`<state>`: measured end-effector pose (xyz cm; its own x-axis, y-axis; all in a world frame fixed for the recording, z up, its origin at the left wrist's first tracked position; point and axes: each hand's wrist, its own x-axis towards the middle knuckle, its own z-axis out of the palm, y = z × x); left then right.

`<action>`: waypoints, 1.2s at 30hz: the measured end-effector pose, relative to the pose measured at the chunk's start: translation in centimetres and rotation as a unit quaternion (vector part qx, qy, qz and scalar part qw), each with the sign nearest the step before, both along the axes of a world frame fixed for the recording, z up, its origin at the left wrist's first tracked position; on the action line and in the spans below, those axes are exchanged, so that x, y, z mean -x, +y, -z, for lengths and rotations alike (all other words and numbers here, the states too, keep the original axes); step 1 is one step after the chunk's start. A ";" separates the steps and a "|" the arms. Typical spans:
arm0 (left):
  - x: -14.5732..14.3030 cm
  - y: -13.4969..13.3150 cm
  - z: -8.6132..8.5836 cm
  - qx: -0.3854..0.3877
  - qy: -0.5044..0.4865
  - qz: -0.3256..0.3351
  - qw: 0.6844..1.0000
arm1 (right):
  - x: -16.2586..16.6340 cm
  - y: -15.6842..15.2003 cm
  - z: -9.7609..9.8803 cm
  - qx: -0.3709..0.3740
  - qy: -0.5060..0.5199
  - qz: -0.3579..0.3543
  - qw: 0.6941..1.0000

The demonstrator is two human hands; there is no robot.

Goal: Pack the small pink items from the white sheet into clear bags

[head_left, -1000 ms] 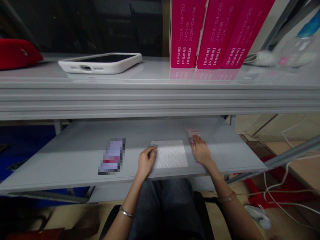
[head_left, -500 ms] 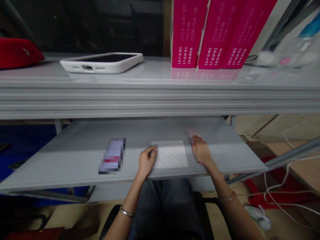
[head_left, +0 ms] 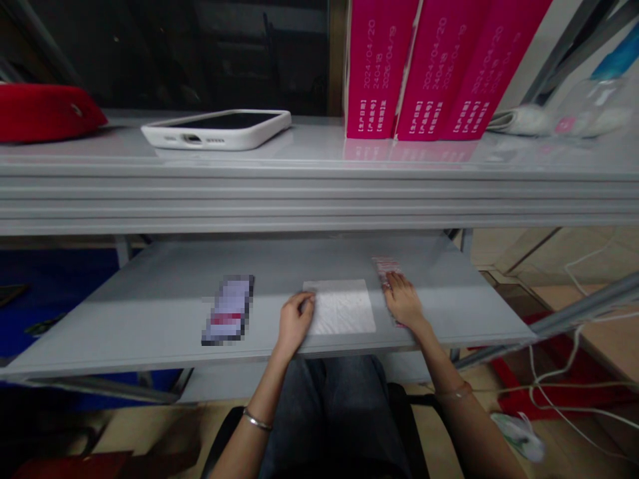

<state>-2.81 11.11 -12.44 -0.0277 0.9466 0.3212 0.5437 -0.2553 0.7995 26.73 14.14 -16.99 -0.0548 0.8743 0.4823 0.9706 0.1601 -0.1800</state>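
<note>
A white flat packet (head_left: pixel 344 307) lies on the lower grey shelf (head_left: pixel 150 313) in front of me. My left hand (head_left: pixel 294 321) rests at its left edge with fingers curled and pinched on the packet's edge. My right hand (head_left: pixel 403 301) lies flat with fingers stretched out on a pink-printed clear packet (head_left: pixel 384 268) just right of the white one. A small blurred card-like item (head_left: pixel 228 309) lies further left on the same shelf.
On the upper shelf (head_left: pixel 319 193) sit a phone in a white case (head_left: pixel 217 128), a red object (head_left: pixel 44 112) at the far left, three magenta boxes (head_left: pixel 429 66) and clear bottles (head_left: pixel 589 106) at right. White cables (head_left: pixel 559 392) trail on the floor at right.
Both hands stay where they were. The view has shifted slightly, so the upper-shelf things sit a little further right.
</note>
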 end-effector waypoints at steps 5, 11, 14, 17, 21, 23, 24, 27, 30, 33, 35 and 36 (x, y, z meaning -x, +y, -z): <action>0.1 0.0 0.1 -0.003 -0.003 -0.001 1.000 | 0.0 -0.2 -0.3 -0.010 0.058 0.014 0.998; 0.1 0.0 0.1 -0.002 -0.012 -0.014 1.000 | -0.2 -0.7 -1.6 -0.104 0.203 0.032 0.973; 0.0 0.0 0.0 -0.002 -0.025 -0.021 0.999 | -0.4 -1.2 -2.1 -0.161 0.282 0.046 0.945; 0.0 -0.1 -0.1 -0.002 -0.041 -0.029 0.999 | -0.6 -1.7 -2.3 -0.159 0.330 0.059 0.929; 0.0 -0.2 -0.3 -0.015 -0.062 -0.041 0.997 | -0.6 -2.1 -2.5 -0.144 0.346 0.067 0.925; -0.1 -0.3 -0.4 -0.021 -0.069 -0.042 0.997 | -0.9 -2.3 -2.7 -0.156 0.346 0.069 0.923; -0.1 -0.4 -0.5 -0.023 -0.071 -0.043 0.996 | -1.1 -2.3 -2.8 -0.162 0.344 0.072 0.922; -0.1 -0.5 -0.6 -0.026 -0.078 -0.050 0.995 | -2.3 -2.6 -3.1 -0.158 0.335 0.079 0.925; -0.2 -0.7 -0.7 -0.031 -0.085 -0.054 0.994 | -3.7 -3.1 -2.9 -0.091 0.343 0.091 0.931; -0.3 -0.8 -0.9 -0.034 -0.088 -0.055 0.994 | -4.3 -3.8 -2.2 0.000 0.383 0.104 0.918; -0.3 -0.8 -1.0 -0.035 -0.088 -0.055 0.994 | -4.3 -4.3 -2.0 0.030 0.425 0.099 0.899; -0.3 -0.8 -1.1 -0.036 -0.088 -0.055 0.994 | -4.1 -4.5 -2.0 0.033 0.450 0.093 0.887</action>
